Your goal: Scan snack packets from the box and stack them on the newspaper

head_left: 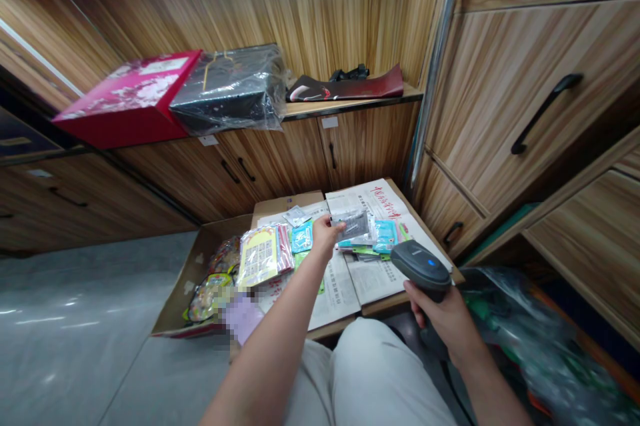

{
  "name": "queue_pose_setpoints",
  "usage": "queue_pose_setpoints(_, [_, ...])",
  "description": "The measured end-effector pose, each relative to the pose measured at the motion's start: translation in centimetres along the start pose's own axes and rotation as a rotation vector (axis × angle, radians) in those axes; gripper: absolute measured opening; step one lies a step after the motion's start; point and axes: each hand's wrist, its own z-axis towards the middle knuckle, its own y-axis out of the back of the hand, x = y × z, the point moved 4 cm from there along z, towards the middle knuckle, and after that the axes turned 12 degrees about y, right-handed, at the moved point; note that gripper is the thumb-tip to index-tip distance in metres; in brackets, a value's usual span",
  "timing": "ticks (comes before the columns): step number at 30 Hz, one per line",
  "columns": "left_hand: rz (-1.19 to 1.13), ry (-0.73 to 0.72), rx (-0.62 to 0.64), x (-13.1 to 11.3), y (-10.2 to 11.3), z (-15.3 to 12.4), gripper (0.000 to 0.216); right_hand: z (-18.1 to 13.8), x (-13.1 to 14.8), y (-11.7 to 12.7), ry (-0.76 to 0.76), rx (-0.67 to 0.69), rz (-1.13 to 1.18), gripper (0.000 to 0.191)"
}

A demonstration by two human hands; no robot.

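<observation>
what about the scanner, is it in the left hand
No. The right hand grips the scanner, while the left hand holds a gray packet.

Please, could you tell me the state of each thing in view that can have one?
Left hand: closed on a grey packet.
Grey packet: held; sealed or not, I cannot tell.
Right hand: closed around the scanner.
Scanner: blue light on.
Newspapers: spread flat, partly covered by packets.
Cardboard box: open, with packages inside.
Black box: wrapped in clear plastic.
Pink box: closed.
Cabinet doors: shut.
</observation>
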Motion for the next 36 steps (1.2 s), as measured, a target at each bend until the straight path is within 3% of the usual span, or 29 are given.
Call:
queue_pose_setpoints(10, [0.007, 0.009, -0.027, 0.3, -0.8, 0.1, 0.026, 0.2, -0.1, 0.5, -0.014, -0.014, 0.001, 0.04])
queue_pose_setpoints(14, [-0.095, 0.022, -0.135, 0.1, 0.1, 0.8, 0.029, 0.8, -0.2, 1.2, 0.014, -0.055, 0.007, 0.039])
queue_pose_setpoints(18, [-0.258, 0.121, -0.334, -0.3, 1.1, 1.2, 0.029, 1.3, -0.3, 2.2, 0.02, -0.1, 0.016, 0.04])
queue_pose_setpoints(21, [-0.316, 0.176, -0.382, -0.6, 1.3, 1.5, 0.029, 1.3, -0.2, 2.7, 0.018, -0.128, 0.021, 0.04])
queue_pose_setpoints(25, [-0.323, 0.157, -0.292, -1.0, 1.1, 1.9, 0.036, 1.2, 0.0, 2.8, 0.02, -0.122, 0.018, 0.041])
queue_pose_setpoints(30, [-0.154, 0.182, -0.06, -0.9, 0.3, 2.1, 0.039, 1.3, 0.0, 3.1, 0.015, -0.131, 0.02, 0.04])
queue_pose_setpoints(36, [-0.05, 0.187, -0.013, 0.2, -1.5, 2.3, 0.039, 1.6, -0.6, 3.5, -0.012, -0.109, 0.021, 0.039])
